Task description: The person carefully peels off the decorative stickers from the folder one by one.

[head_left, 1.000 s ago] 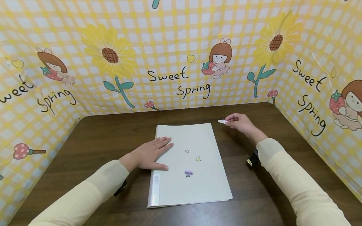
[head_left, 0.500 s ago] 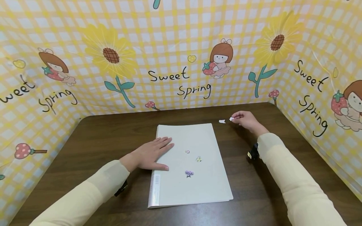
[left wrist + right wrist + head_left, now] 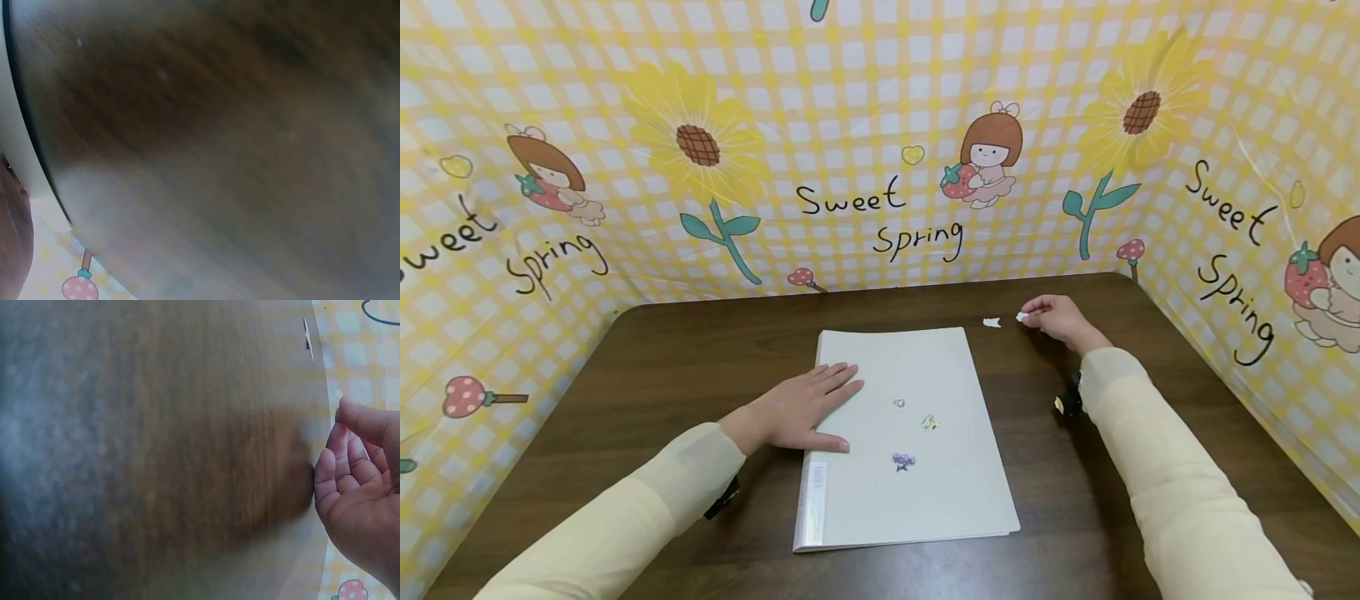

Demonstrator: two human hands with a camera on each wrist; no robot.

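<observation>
A white folder [image 3: 910, 500] lies on the brown table, with a barcode label along its left spine. My left hand [image 3: 801, 408] rests flat on the folder's left side, fingers spread. Three small stickers sit on the cover: a tiny pale one [image 3: 898, 403], a yellow-green one [image 3: 930, 423] and a purple one [image 3: 902, 461]. Beyond the folder's far right corner, my right hand [image 3: 1056, 321] pinches a small white paper piece [image 3: 1022, 317] between thumb and fingertips. Just left of it, another white paper piece [image 3: 992, 322] lies on the table. In the left wrist view my hand is mostly out of frame.
A yellow checked cloth [image 3: 850, 125] with printed flowers and lettering stands as a wall behind the table [image 3: 715, 350] and along both sides. Dark wrist cameras [image 3: 1067, 400] hang under both cuffs.
My right hand has shifted right, leaving one white paper piece on the table and now pinching a second, small one. My left hand has stayed on the folder.
</observation>
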